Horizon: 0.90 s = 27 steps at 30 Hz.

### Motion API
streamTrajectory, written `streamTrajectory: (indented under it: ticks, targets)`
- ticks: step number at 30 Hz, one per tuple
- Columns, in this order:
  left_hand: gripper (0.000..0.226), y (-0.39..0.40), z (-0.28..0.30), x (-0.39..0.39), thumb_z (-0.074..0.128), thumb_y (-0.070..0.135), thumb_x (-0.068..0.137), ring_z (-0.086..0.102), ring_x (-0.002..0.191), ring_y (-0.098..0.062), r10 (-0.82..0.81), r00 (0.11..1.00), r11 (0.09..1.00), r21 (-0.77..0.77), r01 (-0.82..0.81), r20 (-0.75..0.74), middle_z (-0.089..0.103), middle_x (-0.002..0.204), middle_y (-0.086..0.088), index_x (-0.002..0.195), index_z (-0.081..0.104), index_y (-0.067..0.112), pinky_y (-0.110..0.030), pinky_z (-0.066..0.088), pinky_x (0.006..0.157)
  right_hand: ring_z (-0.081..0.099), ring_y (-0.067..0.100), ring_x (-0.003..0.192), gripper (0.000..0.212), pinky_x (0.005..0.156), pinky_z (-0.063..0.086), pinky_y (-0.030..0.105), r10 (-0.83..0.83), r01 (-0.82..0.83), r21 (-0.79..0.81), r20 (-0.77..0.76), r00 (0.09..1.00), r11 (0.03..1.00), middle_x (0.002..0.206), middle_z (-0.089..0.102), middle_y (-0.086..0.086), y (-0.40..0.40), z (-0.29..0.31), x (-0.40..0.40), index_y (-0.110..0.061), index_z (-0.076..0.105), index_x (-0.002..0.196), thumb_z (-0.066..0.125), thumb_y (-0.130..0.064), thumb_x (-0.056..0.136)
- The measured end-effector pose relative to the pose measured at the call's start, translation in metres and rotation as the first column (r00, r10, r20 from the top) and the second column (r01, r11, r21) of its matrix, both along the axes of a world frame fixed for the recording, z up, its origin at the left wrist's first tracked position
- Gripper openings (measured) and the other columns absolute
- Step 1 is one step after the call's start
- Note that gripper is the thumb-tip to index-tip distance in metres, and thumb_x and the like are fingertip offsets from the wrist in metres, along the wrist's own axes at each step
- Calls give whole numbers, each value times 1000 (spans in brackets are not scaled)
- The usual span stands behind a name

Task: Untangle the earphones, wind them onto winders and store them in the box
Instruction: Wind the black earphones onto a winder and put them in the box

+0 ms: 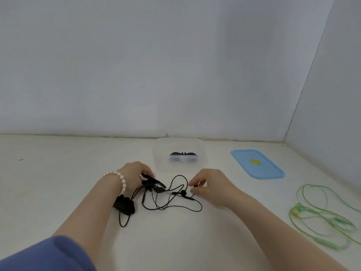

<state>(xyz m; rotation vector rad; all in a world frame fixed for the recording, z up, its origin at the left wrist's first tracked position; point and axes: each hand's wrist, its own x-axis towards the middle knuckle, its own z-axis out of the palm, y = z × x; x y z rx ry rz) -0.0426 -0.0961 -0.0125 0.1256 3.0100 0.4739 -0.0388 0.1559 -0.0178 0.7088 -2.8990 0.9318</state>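
On the pale, matte worktop (58,192), furthest left among the task's things, a black ridged winder (124,205) lies just under the left wrist, which wears a pearl bracelet (119,179). The left hand (134,174) curls its fingers over a second black winder (154,183), flat and winged in shape, its grip closed on that piece. From there the thin, glossy black earphones (172,200) sprawl in crossed loops between the two hands, one rounded earbud (183,192) near the middle. The right hand (207,182) pinches a short end of the cable, seemingly the plug, in a narrow fingertip grip. The step looks like untangling: it should go best by holding the winder steady and feeding the free end back through each loop rather than pulling the knot tight. Behind stands the clear, soft-cornered plastic box (201,153), open, with one wound set already inside. Further right lie its smooth blue lid (259,171) and, well apart, loosely coiled translucent green earphones (322,216).
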Motion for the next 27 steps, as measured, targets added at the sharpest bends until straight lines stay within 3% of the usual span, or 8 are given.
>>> streamTrajectory:
  ticks: [3, 7, 13, 16, 19, 22, 24, 27]
  targets:
    - [23, -1, -1, 1, 71, 17, 75, 54, 98, -15, 7, 999, 999, 54, -5, -43, 57, 96, 5, 96, 68, 24, -21, 39, 82, 57, 11, 87, 19, 77, 44, 20, 3, -6, 63, 44, 999, 998, 87, 58, -9, 5, -1, -1, -21, 71, 100, 68, -25, 82]
    - [23, -9, 12, 7, 77, 8, 67, 59, 73, -12, 43, 995, 966, 259, -18, -92, 64, 75, 7, 78, 65, 24, -17, 42, 67, 55, 2, 75, 18, 66, 40, 7, -4, -4, 101, 77, 997, 995, 83, 58, -12, 13, 3, -7, -17, 73, 97, 66, -13, 81]
    - [32, 3, 32, 21, 77, 5, 68, 57, 71, -5, 141, 937, 874, 485, 34, -320, 64, 76, 7, 76, 62, 31, -16, 40, 67, 60, 10, 77, 16, 64, 44, 11, -109, 100, 80, 111, 988, 992, 80, 64, -7, 24, 10, -12, -16, 73, 92, 64, -11, 80]
    - [31, 15, 36, 27, 76, 2, 68, 59, 71, -9, 254, 886, 758, 649, 67, -388, 64, 79, 5, 80, 63, 28, -13, 46, 68, 65, 18, 76, 11, 71, 52, 28, -150, 141, 79, 123, 981, 987, 66, 65, -6, 29, 13, -12, -20, 71, 77, 62, -13, 79]
    - [31, 31, 40, 35, 74, -4, 69, 63, 67, -3, 313, 860, 568, 805, 170, -403, 62, 83, 0, 86, 65, 21, -10, 51, 69, 65, 19, 72, 11, 69, 51, 29, -225, 220, 76, 70, 972, 973, 59, 64, -5, 29, 16, -10, -22, 66, 74, 61, -24, 83]
    - [40, 52, 43, 42, 75, -8, 63, 67, 74, -11, 280, 868, 436, 860, 266, -411, 62, 88, -3, 87, 66, 23, -27, 55, 79, 57, 10, 69, 16, 66, 45, 25, -261, 253, -253, 3, 965, 934, 66, 58, -8, 25, 25, -7, -23, 68, 95, 64, -35, 84]
    - [39, 71, 42, 45, 74, -1, 60, 68, 85, -23, 225, 871, 432, 846, 313, -437, 68, 88, 1, 82, 68, 30, -39, 55, 85, 58, 4, 82, 40, 75, 45, 19, -95, 149, -536, 127, 987, 831, 87, 61, -8, 21, 33, -2, -24, 58, 120, 69, -31, 82]
    - [38, 97, 38, 44, 74, -7, 64, 67, 87, -28, 248, 870, 421, 856, 300, -427, 69, 86, 3, 81, 67, 27, -48, 54, 85, 55, 9, 114, 69, 99, 42, 29, 126, 46, -597, 243, 962, 801, 117, 61, -4, 17, 34, 1, -26, 44, 134, 76, -14, 74]
